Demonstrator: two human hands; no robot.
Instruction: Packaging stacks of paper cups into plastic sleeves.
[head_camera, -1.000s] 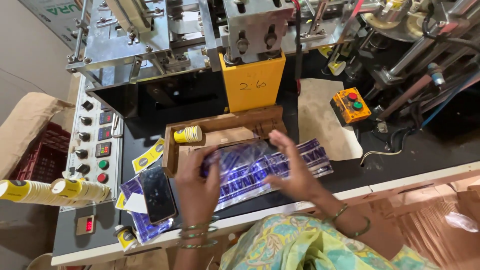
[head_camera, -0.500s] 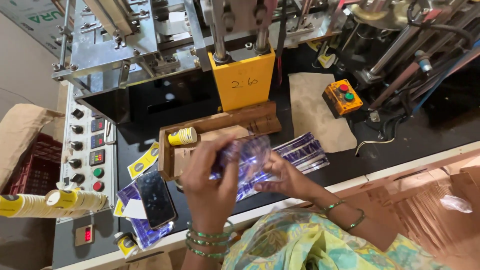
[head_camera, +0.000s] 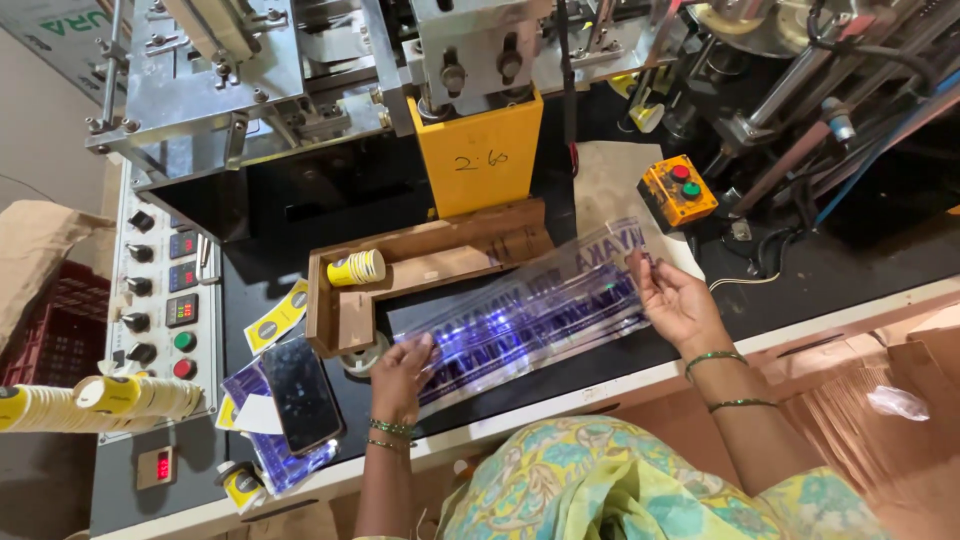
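A long clear plastic sleeve with dark blue print (head_camera: 530, 310) is stretched out between my hands above the black machine bed. My left hand (head_camera: 402, 368) pinches its near left end. My right hand (head_camera: 672, 296) holds its far right end, raised slightly. Under it lies a stack of similar printed sleeves (head_camera: 560, 335). Just behind stands an L-shaped wooden tray (head_camera: 345, 318) with a small yellow paper cup (head_camera: 357, 268) lying on its side in it.
A dark phone (head_camera: 299, 392) lies on more sleeves at the left. A control panel with knobs and buttons (head_camera: 165, 310) is further left, with a stack of yellow cups (head_camera: 110, 396) in front. A yellow machine block (head_camera: 478, 152) and an orange push-button box (head_camera: 679, 190) stand behind.
My hands were close together gripping a bunched sleeve over the stack. They have moved apart, pulling one sleeve out to its full length.
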